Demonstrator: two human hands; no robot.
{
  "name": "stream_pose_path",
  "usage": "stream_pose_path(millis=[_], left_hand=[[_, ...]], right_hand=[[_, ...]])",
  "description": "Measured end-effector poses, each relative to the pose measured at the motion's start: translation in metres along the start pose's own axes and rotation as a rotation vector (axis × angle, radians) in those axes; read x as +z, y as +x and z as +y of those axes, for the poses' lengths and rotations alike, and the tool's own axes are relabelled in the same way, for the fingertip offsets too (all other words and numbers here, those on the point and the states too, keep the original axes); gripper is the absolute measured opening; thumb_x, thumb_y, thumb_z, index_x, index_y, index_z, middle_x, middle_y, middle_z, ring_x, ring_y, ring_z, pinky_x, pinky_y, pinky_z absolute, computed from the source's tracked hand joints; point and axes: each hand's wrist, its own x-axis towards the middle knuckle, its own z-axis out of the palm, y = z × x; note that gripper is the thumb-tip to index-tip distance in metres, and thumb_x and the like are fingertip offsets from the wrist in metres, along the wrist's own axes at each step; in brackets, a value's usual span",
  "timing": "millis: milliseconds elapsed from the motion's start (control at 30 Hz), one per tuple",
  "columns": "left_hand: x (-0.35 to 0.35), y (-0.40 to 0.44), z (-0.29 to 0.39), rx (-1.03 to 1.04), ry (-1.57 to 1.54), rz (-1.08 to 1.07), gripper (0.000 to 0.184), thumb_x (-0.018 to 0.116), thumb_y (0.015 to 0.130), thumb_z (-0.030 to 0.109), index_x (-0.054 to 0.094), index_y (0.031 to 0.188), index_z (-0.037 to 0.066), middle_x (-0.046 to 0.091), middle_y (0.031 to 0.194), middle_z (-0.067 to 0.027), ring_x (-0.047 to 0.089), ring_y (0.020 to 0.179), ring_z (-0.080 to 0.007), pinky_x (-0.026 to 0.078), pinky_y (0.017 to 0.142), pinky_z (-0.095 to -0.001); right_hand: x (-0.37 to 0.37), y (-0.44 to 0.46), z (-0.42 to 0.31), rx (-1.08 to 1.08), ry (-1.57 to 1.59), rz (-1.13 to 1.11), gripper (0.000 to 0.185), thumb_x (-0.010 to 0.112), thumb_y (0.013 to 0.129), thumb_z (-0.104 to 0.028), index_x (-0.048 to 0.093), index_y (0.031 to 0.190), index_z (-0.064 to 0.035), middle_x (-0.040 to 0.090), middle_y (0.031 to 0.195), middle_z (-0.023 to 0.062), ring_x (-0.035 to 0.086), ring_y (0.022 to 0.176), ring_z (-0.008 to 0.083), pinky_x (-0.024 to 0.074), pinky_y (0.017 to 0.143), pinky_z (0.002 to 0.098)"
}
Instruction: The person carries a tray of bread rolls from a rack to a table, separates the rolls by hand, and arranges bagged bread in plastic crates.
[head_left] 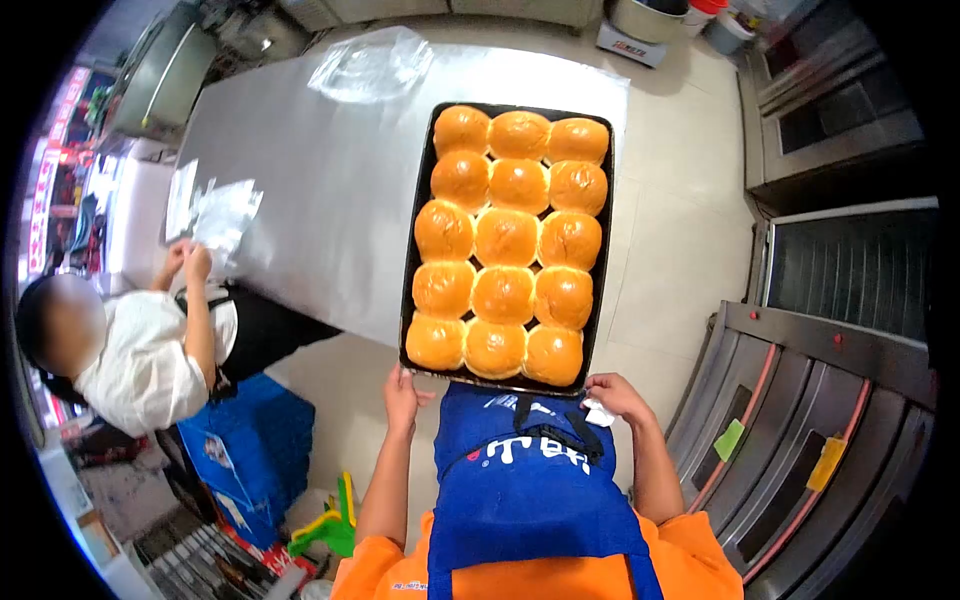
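Note:
A dark rectangular baking tray [409,300] holds rows of glossy golden buns [505,237] packed close together. The tray rests on the metal table, with its near end close to my blue apron. At its near left corner, my left hand [404,403] grips the rim, thumb apart from the fingers. My right hand [620,396] is closed at the near right corner with a crumpled white cloth or paper [599,412] under its fingers. Whether these fingers also press on the rim is hard to see.
A co-worker [150,350] at the table's left side handles clear plastic bags [225,213]. Another clear plastic bag [372,65] lies on the metal table [310,170]. Blue crates [250,450] stand lower left. Metal oven-like equipment [800,420] lines the right; a scale [632,45] sits behind.

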Motion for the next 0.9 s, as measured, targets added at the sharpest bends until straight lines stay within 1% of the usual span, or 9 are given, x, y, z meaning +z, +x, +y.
stream_pose_path(millis=[100,300,333,400,433,600,733,800,900], left_hand=[[-0.015,0.021,-0.002,-0.05,0.134,-0.073,0.044,0.048,0.11,0.022,0.051,0.144,-0.006,0.069,0.109,-0.0166,0.069,0.055,-0.0213,0.047,0.044,-0.0283],[-0.038,0.024,0.017,-0.002,0.216,-0.333,0.043,0.045,0.112,0.023,0.052,0.145,-0.002,0.066,0.078,-0.0076,0.06,0.046,-0.0139,0.044,0.042,-0.0272],[-0.043,0.029,0.013,0.019,0.167,-0.405,0.048,0.049,0.111,0.027,0.05,0.147,-0.003,0.069,0.102,-0.0121,0.062,0.047,-0.0146,0.043,0.042,-0.0255],[-0.051,0.03,0.012,-0.007,0.191,-0.454,0.055,0.052,0.11,0.03,0.043,0.154,-0.002,0.068,0.102,-0.0114,0.062,0.048,-0.0137,0.043,0.043,-0.0247],[-0.056,0.023,0.016,-0.036,0.217,-0.484,0.061,0.054,0.109,0.034,0.038,0.158,0.0,0.07,0.108,-0.0127,0.063,0.049,-0.0132,0.043,0.043,-0.0244],[-0.055,-0.04,0.055,0.033,0.312,-0.739,0.063,0.058,0.108,0.035,0.038,0.16,0.006,0.068,0.136,-0.0178,0.071,0.069,-0.0145,0.056,0.06,-0.0259],[0.014,-0.072,0.09,-0.083,0.113,-1.211,0.063,0.06,0.107,0.035,0.04,0.159,0.004,0.068,0.137,-0.0144,0.07,0.106,-0.015,0.056,0.093,-0.0291],[0.072,-0.098,0.087,0.225,0.212,-1.295,0.058,0.053,0.111,0.029,0.037,0.16,0.003,0.061,0.146,-0.0167,0.064,0.121,-0.0186,0.05,0.106,-0.0331],[0.129,-0.124,0.087,0.395,0.176,-1.331,0.048,0.055,0.11,0.029,0.051,0.149,0.001,0.069,0.133,-0.0171,0.068,0.114,-0.0253,0.052,0.1,-0.0394]], right_hand=[[0.02,0.002,-0.009,0.03,-0.096,0.185,0.024,0.059,0.087,-0.013,0.073,0.079,0.0039,0.073,0.072,0.0162,0.07,0.067,0.0212,0.0543,0.065,0.037],[0.055,-0.004,-0.011,0.144,-0.084,0.507,0.023,0.059,0.087,-0.013,0.073,0.08,0.0048,0.071,0.068,0.0148,0.074,0.068,0.0207,0.0552,0.062,0.0382],[0.06,-0.007,-0.009,0.129,0.027,0.511,0.024,0.06,0.088,-0.015,0.075,0.087,0.0037,0.071,0.07,0.0155,0.074,0.07,0.0224,0.0559,0.063,0.0388],[0.069,-0.016,-0.004,0.153,0.146,0.599,0.032,0.06,0.091,-0.018,0.077,0.113,-0.0009,0.076,0.084,0.0184,0.077,0.083,0.0272,0.0588,0.073,0.0394],[0.069,-0.013,0.021,0.079,-0.1,0.794,0.034,0.06,0.093,-0.016,0.076,0.12,-0.003,0.078,0.095,0.0213,0.076,0.093,0.0273,0.0587,0.082,0.0381],[0.096,-0.09,-0.061,-0.245,-0.131,1.15,0.039,0.062,0.094,-0.014,0.072,0.131,-0.0058,0.076,0.109,0.0246,0.076,0.093,0.032,0.058,0.085,0.0389],[0.145,-0.143,-0.133,-0.403,-0.269,1.024,0.056,0.066,0.09,-0.007,0.061,0.146,-0.0084,0.075,0.093,0.0219,0.074,0.074,0.0329,0.0577,0.07,0.0379],[0.16,-0.141,-0.128,-0.623,-0.579,0.918,0.073,0.068,0.084,-0.003,0.05,0.155,-0.0081,0.069,0.073,0.018,0.068,0.061,0.0336,0.0552,0.06,0.0409],[0.178,-0.126,-0.097,-0.503,-0.601,0.951,0.08,0.07,0.082,-0.007,0.043,0.157,-0.0036,0.067,0.069,0.0158,0.065,0.059,0.0373,0.0528,0.058,0.0476]])
